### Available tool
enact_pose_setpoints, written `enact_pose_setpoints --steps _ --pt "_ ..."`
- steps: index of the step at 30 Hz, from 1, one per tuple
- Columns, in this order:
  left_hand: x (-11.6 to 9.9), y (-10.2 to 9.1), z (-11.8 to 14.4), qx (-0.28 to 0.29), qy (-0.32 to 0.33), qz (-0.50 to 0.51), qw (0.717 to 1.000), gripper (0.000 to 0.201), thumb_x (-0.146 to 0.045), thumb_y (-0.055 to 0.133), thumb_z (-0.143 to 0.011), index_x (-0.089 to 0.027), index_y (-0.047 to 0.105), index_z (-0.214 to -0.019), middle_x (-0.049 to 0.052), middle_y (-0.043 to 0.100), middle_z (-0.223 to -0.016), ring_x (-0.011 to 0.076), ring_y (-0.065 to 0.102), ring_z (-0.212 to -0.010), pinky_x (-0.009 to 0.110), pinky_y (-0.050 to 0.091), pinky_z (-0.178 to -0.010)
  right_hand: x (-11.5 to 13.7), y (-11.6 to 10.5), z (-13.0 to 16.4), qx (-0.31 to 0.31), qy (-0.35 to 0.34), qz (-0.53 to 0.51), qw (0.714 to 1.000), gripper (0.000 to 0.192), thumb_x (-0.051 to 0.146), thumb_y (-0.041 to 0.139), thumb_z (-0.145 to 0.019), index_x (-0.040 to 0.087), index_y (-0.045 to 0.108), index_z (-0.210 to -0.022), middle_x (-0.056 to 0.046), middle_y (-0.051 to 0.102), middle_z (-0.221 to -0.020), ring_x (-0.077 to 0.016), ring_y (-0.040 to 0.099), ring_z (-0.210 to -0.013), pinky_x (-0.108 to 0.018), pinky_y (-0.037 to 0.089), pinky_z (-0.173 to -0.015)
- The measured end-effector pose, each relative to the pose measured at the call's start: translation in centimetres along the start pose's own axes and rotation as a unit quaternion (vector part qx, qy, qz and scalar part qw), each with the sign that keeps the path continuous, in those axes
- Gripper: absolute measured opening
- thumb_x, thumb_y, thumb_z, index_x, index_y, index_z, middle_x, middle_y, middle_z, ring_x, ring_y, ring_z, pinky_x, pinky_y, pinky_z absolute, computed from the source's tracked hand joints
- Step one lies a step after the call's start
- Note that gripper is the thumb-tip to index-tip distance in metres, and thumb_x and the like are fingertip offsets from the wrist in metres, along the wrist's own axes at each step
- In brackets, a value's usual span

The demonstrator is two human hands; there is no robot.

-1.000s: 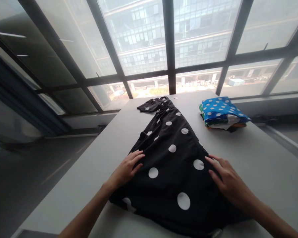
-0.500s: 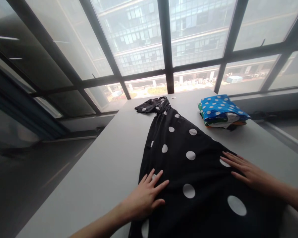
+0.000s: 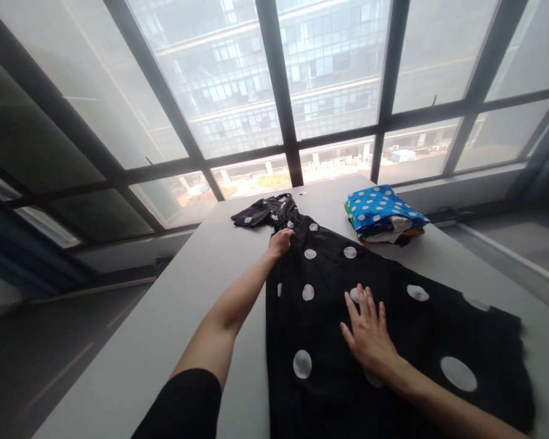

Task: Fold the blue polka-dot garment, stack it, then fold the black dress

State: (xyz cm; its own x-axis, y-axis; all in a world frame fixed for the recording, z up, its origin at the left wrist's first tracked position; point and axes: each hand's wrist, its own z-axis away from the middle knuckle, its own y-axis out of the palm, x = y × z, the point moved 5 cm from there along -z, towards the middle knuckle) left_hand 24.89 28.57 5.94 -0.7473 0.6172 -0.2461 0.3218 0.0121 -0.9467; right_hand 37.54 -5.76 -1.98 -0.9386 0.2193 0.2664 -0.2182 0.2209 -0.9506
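A black dress (image 3: 332, 277) with large white dots lies spread along the table, its bodice and short sleeves at the far end and its wide skirt toward me. My left hand (image 3: 281, 242) reaches far forward and is closed on the dress's left edge, just below the gathered waist. Flat on the middle of the skirt rests my right hand (image 3: 370, 338), fingers spread, holding nothing. The lower end of the skirt runs out of view at the bottom.
A stack of folded clothes (image 3: 384, 210), a blue white-dotted one on top, sits at the table's far right. The white table (image 3: 201, 286) meets large windows (image 3: 238, 79) at its far end. A blue curtain (image 3: 22, 250) hangs at left.
My left hand has moved forward from the lower skirt to the waist and closed on the fabric. My right hand has shifted left to mid-skirt. The view has turned slightly right.
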Motion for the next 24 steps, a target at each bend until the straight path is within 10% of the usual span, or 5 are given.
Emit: enact_pose_setpoints --steps 5,12,19,24 --pt "4.3 3.1 -3.7 0.027 -0.015 -0.01 0.999 0.052 -0.019 0.046 -0.1 -0.025 0.06 -0.149 0.007 0.055 -0.158 0.0235 0.05 -0.145 0.039 0.038 -0.121 -1.1 1.4 0.6 0.0 0.008 0.003 1.0 0.066 0.039 0.044 -0.101 0.02 0.037 -0.165 -0.013 0.012 -0.175 -0.0353 0.007 -0.162 -0.059 0.011 -0.129" --pt "11.3 4.7 -2.0 0.065 -0.096 -0.041 0.992 0.056 -0.042 0.036 -0.107 -0.031 0.043 -0.161 0.002 0.031 -0.171 0.0262 0.029 -0.158 0.057 0.017 -0.129 -2.7 1.0 -2.0 0.035 -0.053 -0.013 0.998 0.064 0.039 0.049 -0.101 0.024 0.041 -0.163 -0.011 0.016 -0.175 -0.0341 0.011 -0.162 -0.057 0.014 -0.13" --pt "18.2 0.3 6.8 0.041 -0.243 -0.086 0.965 0.06 -0.044 0.029 -0.107 -0.025 0.041 -0.163 0.007 0.03 -0.172 0.0297 0.028 -0.158 0.061 0.02 -0.128 -1.4 0.7 -8.6 0.101 -0.19 -0.045 0.975 0.062 0.041 0.051 -0.102 0.025 0.043 -0.162 -0.013 0.017 -0.174 -0.0307 0.012 -0.162 -0.051 0.015 -0.13" --pt "19.1 -2.1 16.6 0.016 -0.309 -0.116 0.944 0.062 -0.044 0.028 -0.106 -0.022 0.042 -0.162 0.011 0.033 -0.17 0.0331 0.031 -0.157 0.062 0.024 -0.125 0.0 0.6 -9.2 0.109 -0.267 -0.074 0.955 0.058 0.046 0.048 -0.105 0.027 0.045 -0.16 -0.009 0.019 -0.174 -0.0302 0.013 -0.162 -0.053 0.015 -0.13"
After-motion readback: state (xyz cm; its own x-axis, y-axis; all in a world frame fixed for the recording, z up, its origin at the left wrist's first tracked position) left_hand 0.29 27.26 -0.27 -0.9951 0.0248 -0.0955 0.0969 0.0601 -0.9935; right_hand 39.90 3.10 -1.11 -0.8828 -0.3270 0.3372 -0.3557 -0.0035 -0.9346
